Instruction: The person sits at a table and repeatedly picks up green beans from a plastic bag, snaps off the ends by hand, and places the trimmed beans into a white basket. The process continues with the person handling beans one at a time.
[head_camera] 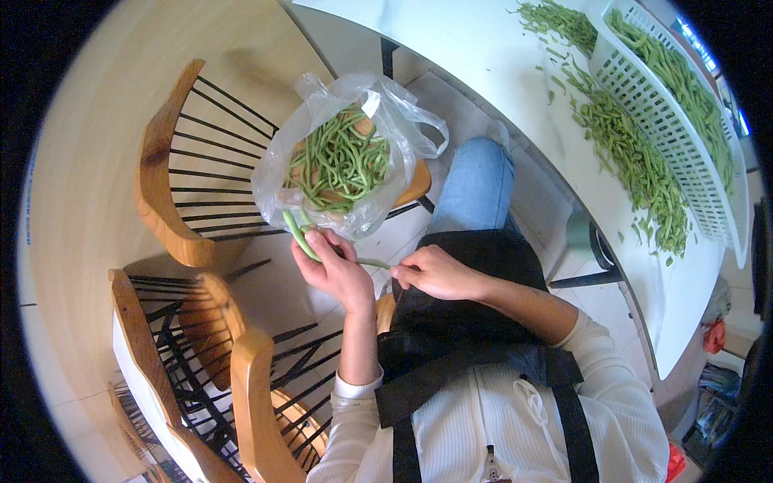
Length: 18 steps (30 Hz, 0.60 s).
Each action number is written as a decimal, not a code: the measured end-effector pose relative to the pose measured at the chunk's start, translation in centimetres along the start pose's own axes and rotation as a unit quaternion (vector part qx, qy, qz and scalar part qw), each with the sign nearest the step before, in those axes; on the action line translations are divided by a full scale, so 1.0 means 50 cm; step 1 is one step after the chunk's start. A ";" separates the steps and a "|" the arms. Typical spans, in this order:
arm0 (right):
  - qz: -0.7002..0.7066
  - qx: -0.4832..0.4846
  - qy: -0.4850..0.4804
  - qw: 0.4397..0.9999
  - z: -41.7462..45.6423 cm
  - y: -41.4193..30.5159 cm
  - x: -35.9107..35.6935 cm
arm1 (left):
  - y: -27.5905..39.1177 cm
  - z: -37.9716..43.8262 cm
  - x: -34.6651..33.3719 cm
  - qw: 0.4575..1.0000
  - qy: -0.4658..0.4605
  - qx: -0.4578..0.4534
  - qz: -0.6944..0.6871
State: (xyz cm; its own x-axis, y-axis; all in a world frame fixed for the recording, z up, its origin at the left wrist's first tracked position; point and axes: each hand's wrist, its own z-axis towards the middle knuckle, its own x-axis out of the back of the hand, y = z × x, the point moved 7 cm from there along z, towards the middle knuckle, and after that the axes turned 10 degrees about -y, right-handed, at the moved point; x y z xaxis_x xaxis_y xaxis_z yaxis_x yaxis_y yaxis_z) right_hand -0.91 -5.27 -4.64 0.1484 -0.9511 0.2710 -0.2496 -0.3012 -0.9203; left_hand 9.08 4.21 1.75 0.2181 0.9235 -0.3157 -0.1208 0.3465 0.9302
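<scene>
My left hand (335, 265) is closed around a few green beans (293, 226), whose ends stick out past the fingers. My right hand (438, 273) pinches the tip of a green bean (374, 263) that reaches across from the left hand. Just beyond the left hand, an open clear plastic bag (398, 121) holds a tangle of long green beans (344, 160) and rests on a wooden chair seat (416, 184).
On the white table (483, 48) at the right, a white perforated plastic basket (676, 139) holds many green beans. Beside it lies a long heap of bean trimmings (640, 175). Wooden chairs with black spindles (151, 157) stand at the left.
</scene>
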 end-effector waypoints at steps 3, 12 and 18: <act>-0.022 -0.045 -0.016 0.999 0.015 0.022 0.004 | 0.044 -0.005 -0.012 0.996 -0.004 -0.074 0.057; 0.094 -0.027 0.066 0.993 0.242 0.058 0.183 | -0.037 0.025 0.035 0.992 -0.008 0.123 -0.035; -0.220 -0.130 0.152 0.955 0.453 0.147 0.206 | -0.117 0.017 0.052 0.965 0.002 0.246 -0.089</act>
State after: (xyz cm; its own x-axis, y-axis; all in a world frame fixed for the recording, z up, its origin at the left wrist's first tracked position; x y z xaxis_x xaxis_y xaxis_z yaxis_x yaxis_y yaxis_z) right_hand 20.45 -15.73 -14.99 0.0187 -0.6934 0.7203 -0.4618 -0.6450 -0.6089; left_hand 11.19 4.46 -4.37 0.1889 0.8571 -0.4792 0.3929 0.3812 0.8368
